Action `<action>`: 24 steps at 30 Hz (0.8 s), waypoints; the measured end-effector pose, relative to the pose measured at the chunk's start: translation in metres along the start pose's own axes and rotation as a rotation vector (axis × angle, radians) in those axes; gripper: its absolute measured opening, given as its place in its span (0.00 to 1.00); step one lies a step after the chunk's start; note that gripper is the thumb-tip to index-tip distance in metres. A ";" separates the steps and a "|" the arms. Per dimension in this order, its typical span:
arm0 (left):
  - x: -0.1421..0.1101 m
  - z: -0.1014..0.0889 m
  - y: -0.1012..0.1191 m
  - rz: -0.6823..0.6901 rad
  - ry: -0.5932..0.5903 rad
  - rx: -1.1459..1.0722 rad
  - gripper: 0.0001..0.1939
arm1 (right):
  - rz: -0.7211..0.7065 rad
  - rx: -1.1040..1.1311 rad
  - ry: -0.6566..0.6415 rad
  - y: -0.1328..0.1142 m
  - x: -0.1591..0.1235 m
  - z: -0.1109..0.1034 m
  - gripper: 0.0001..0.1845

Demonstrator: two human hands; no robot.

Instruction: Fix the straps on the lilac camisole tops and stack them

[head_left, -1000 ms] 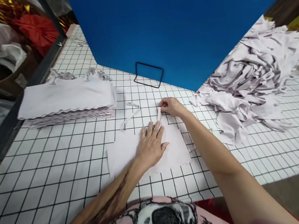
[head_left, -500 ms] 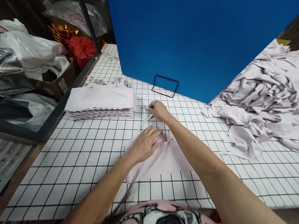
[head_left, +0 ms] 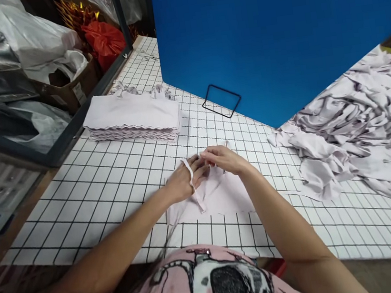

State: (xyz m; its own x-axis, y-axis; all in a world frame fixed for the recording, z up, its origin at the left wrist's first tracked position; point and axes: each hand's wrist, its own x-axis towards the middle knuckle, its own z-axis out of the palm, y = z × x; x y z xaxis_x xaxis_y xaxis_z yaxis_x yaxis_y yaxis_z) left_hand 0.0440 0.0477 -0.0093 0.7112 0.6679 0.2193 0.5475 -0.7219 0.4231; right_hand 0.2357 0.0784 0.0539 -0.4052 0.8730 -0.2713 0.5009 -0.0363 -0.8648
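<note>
A pale pinkish-white strappy top (head_left: 226,197) lies flat on the grid-patterned cloth in front of me. My left hand (head_left: 183,180) rests on its upper left part, fingers stretched out. One thin strap (head_left: 192,180) loops across the back of that hand, its end lying on the top. Just right of the left fingertips, my right hand (head_left: 225,158) is closed in a pinch at the upper edge; what lies between its fingertips is hidden. Another strap (head_left: 227,144) shows behind the right hand.
A neat stack of similar folded tops (head_left: 133,114) sits at the left, straps at its far side. A loose heap of the same fabric (head_left: 353,111) lies right. A large blue panel (head_left: 255,28) with a black rectangular outline (head_left: 221,100) stands ahead. Bags and a cardboard box (head_left: 76,87) fill the left.
My right hand moved from one strap to the other, then back toward the left fingertips. The left strap now lies over my left hand. The view swung left.
</note>
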 end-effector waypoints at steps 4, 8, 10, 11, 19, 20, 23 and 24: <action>0.001 0.001 0.003 -0.099 -0.038 -0.031 0.11 | 0.081 -0.181 0.037 -0.017 0.026 0.028 0.26; 0.000 -0.007 0.007 -0.136 -0.049 0.002 0.12 | 0.168 -0.229 0.034 -0.024 0.045 0.029 0.25; -0.003 -0.013 0.005 -0.088 -0.041 0.015 0.12 | 0.207 -0.104 0.005 -0.020 0.047 0.023 0.24; -0.005 -0.015 0.004 -0.061 -0.040 0.008 0.12 | 0.235 -0.043 -0.019 -0.016 0.047 0.021 0.24; -0.001 -0.012 0.012 -0.330 0.001 -0.024 0.09 | 0.294 0.183 -0.177 -0.014 0.052 0.026 0.18; 0.000 -0.014 0.013 -0.370 0.001 -0.071 0.08 | 0.304 0.188 -0.174 -0.016 0.052 0.026 0.16; -0.001 -0.027 0.011 -0.596 0.033 -0.513 0.06 | 0.303 0.250 -0.189 -0.017 0.051 0.025 0.12; -0.002 -0.032 0.009 -0.693 0.047 -0.719 0.08 | 0.296 0.280 -0.206 -0.016 0.050 0.024 0.12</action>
State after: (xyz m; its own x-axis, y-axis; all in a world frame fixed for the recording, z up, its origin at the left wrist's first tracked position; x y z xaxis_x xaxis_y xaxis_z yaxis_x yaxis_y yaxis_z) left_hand 0.0337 0.0457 0.0225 0.3092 0.9178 -0.2489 0.4267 0.1001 0.8989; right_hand 0.1893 0.1114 0.0436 -0.4340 0.6912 -0.5778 0.4031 -0.4246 -0.8107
